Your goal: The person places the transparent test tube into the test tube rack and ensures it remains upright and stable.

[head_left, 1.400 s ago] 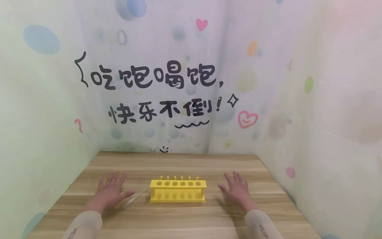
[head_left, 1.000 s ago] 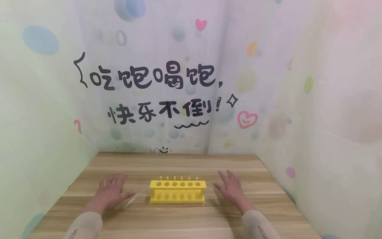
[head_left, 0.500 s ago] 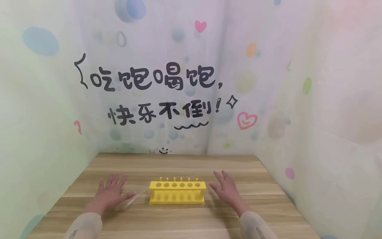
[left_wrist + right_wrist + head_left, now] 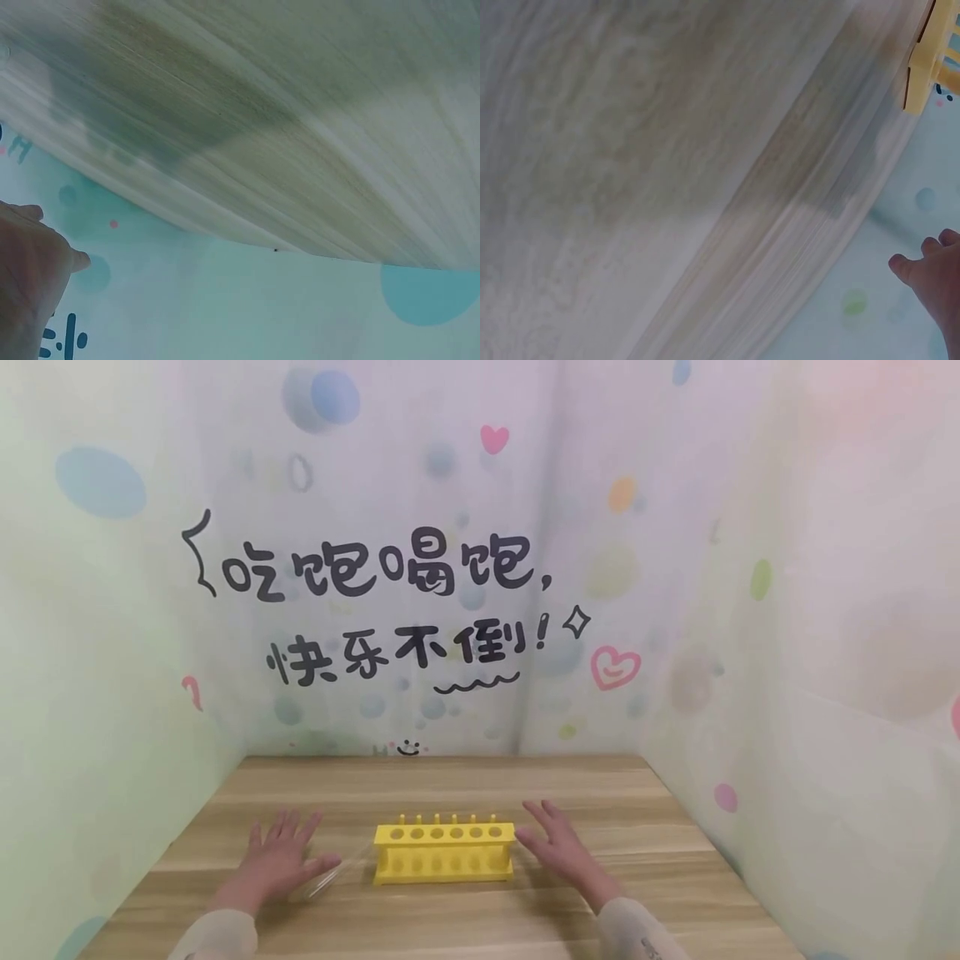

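Observation:
In the middle of the table stands a yellow test tube rack (image 4: 444, 875), with a row of holes along its top and several pegs behind them. A clear test tube (image 4: 324, 883) lies on the table left of the rack, partly hidden by the left thumb. My left hand (image 4: 279, 862) is spread, palm down, with nothing in it. At the rack's right end my right hand (image 4: 561, 850) has its fingers stretched out, the thumb tip close by the rack's top corner. A corner of the rack also shows in the right wrist view, above the right hand (image 4: 934, 281).
The wood-grain table (image 4: 450, 935) ends at a patterned wall sheet (image 4: 420, 468) with black lettering. More sheeting closes in the left side (image 4: 97, 693) and the right side (image 4: 847, 760).
My right hand has moved left, from apart from the rack to right beside its end. The left hand keeps its spread pose by the test tube. The head view has tilted slightly upward.

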Demonstrator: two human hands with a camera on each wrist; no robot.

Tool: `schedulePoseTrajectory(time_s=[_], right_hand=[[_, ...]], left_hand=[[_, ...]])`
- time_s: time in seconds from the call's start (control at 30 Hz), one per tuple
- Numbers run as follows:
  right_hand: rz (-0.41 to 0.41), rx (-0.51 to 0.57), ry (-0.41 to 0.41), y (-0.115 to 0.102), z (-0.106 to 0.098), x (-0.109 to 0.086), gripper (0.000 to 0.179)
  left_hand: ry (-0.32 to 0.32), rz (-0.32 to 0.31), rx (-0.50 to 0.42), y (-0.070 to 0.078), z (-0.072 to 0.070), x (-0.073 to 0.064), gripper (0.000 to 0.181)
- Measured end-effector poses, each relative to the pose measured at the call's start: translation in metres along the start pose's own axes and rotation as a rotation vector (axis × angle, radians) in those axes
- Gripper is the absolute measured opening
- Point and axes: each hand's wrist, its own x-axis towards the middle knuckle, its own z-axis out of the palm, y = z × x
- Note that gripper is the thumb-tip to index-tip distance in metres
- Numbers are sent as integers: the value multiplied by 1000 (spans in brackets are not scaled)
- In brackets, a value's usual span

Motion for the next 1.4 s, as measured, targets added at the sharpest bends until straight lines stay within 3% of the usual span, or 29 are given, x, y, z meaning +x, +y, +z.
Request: schedulePoseTrajectory(time_s=[0.3,0.77,1.17,1.4], right_hand=[[-16,93,-47,-8,5,0,64],[11,106,-90,-12,9,0,48],[95,150,-104,-16,9,1,49],[104,194,-131,-16,8,2,51]], left_hand=[[9,0,4,1,-2,-2,91],[-1,-5,-5,9,-4,1,89],[6,-17,-50,12,0,4,94],[31,-15,-74,9,4,9,96]])
